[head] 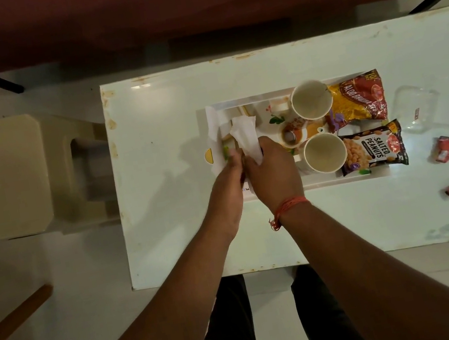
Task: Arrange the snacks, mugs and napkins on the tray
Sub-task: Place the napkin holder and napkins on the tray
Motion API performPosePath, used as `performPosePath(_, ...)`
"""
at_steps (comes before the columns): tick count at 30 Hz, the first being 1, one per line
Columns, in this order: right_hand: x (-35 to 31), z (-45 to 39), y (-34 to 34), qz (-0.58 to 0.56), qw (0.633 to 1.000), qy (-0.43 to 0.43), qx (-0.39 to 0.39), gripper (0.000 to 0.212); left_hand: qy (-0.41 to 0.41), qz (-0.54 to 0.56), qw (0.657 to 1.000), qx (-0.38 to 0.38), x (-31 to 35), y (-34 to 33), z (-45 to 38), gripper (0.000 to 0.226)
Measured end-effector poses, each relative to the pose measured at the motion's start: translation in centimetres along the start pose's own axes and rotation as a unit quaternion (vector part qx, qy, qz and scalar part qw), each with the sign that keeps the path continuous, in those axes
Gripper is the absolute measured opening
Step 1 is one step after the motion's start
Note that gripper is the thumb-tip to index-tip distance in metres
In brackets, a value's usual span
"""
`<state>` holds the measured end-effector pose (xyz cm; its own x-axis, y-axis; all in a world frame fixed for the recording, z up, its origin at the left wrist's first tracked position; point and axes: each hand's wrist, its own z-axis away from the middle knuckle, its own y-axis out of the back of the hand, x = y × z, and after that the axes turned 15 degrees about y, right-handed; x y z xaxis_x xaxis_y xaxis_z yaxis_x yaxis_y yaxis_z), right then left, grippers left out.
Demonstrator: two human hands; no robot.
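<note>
Both hands meet over the left end of the tray (247,100), which lies on the table (187,236) with its long axis running left to right. The right hand (273,171) is closed around a white napkin (245,136); the napkin's long axis runs from the fist toward the tray's far left corner, its free end pointing away from the person. The left hand (227,183) touches the right, fingers curled at the napkin's lower end; whether it actually grips cannot be told. More napkin (213,129) lies flat on the tray's left edge. Two mugs (311,99) (325,153) stand upright toward the right end, mouths up. The bhujia packet (360,98) lies at the far right corner, the peanuts packet (373,147) at the near right corner, overhanging the rim.
</note>
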<state>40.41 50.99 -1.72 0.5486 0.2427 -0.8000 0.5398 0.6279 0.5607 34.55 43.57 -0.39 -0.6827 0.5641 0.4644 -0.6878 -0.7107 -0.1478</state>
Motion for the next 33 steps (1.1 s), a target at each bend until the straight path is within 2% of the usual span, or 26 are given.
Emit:
performPosePath(1, 0.0, 0.1, 0.0, 0.011, 1.0, 0.016, -0.006, 0.031, -0.009, -0.037, 0.999, 0.039, 0.5, 0.0, -0.2, 0.044)
performPosePath(2, 0.0, 0.2, 0.0, 0.028, 0.999, 0.036, -0.013, 0.034, -0.016, -0.063, 0.995, 0.079, 1.0, -0.1, -0.5, 0.043)
performPosePath(4, -0.1, 0.5, -0.2, 0.063, 0.995, 0.072, -0.029, 0.046, -0.031, -0.089, 0.986, 0.137, 2.5, -0.3, -0.9, 0.054)
performPosePath(9, 0.0, 0.5, -0.8, 0.091, 0.989, 0.109, -0.03, 0.052, -0.051, -0.259, 0.949, 0.174, 6.5, -0.7, -2.7, 0.068)
performPosePath(11, 0.0, 0.5, -0.9, 0.084, 0.989, 0.121, -0.029, 0.052, -0.066, -0.322, 0.924, 0.198, 7.8, -0.6, -3.8, 0.055)
performPosePath(14, 0.3, 0.6, -1.1, 0.092, 0.991, 0.094, -0.025, 0.052, -0.099, -0.379, 0.892, 0.226, 9.7, -0.6, -5.1, 0.03)
performPosePath(17, 0.9, 1.0, -1.3, 0.12, 0.991, 0.052, -0.011, 0.048, -0.109, -0.384, 0.889, 0.226, 10.5, -0.6, -6.4, 0.028)
performPosePath(20, 1.5, 1.6, -1.4, 0.144, 0.989, 0.023, -0.012, 0.029, -0.121, -0.4, 0.88, 0.228, 10.6, -0.4, -7.7, 0.025)
performPosePath(22, 1.7, 2.0, -1.7, 0.155, 0.988, 0.01, -0.013, 0.023, -0.13, -0.41, 0.873, 0.229, 10.3, -0.1, -8.5, 0.023)
performPosePath(29, 2.6, 2.6, -2.8, 0.151, 0.987, -0.053, -0.004, 0.019, -0.15, -0.453, 0.849, 0.224, 9.2, -0.9, -10.6, 0.019)
performPosePath(33, 3.3, 2.7, -3.5, 0.135, 0.986, -0.096, 0.001, 0.023, -0.183, -0.493, 0.818, 0.232, 9.0, -1.7, -11.4, 0.017)
